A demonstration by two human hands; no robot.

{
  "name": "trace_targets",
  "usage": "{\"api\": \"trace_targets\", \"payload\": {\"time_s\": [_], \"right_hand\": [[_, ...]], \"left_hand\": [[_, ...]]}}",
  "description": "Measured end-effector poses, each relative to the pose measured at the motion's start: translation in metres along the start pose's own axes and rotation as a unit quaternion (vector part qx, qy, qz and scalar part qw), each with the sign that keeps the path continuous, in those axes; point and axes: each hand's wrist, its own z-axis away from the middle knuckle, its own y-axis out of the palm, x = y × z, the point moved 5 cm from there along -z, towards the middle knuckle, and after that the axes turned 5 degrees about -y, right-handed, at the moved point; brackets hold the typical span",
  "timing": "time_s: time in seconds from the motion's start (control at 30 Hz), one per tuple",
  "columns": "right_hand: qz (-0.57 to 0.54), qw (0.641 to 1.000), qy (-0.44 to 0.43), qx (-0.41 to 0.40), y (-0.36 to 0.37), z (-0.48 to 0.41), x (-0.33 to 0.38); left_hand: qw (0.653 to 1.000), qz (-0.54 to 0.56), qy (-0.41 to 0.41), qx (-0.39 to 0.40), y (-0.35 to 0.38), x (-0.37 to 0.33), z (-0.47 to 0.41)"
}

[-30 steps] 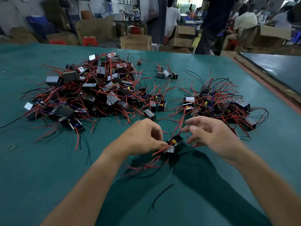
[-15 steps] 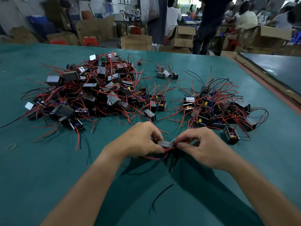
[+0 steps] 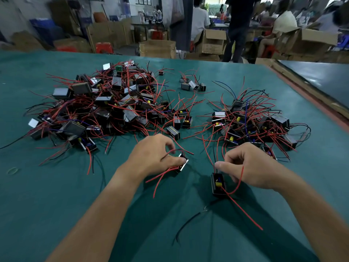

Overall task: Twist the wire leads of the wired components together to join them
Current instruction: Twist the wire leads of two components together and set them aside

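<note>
Pairing step, twist not yet begun: the left hand (image 3: 156,157) grips the first component (image 3: 182,163) at the near middle of the desk (image 3: 56,205), the right hand (image 3: 251,167) pinches the leads (image 3: 208,152) rising from the second component (image 3: 218,184) just to its right; next, both sets of lead ends probably need bringing together.

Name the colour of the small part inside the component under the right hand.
The small part is yellow, in the component; best in the head view.

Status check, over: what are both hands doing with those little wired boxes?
Left hand gripping one box. Right hand pinching the wires of a second box. Boxes apart, wires not joined. Stray black wire lies near.
</note>
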Motion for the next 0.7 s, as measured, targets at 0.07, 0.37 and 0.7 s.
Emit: {"api": "trace_targets", "payload": {"time_s": [0.07, 0.37, 0.7], "right_hand": [[0.01, 0.999, 0.008, -0.04, -0.004, -0.001, -0.005], [-0.071, 0.991, 0.013, -0.115, 0.01, -0.008, -0.01], [-0.124, 0.992, 0.017, 0.011, 0.022, -0.005, 0.005]], "left_hand": [[0.995, 0.077, 0.061, -0.009, -0.004, -0.008, 0.001], [0.971, 0.222, 0.061, 0.068, 0.004, -0.021, 0.004], [0.967, 0.243, 0.043, 0.065, 0.008, -0.023, 0.002]]}}
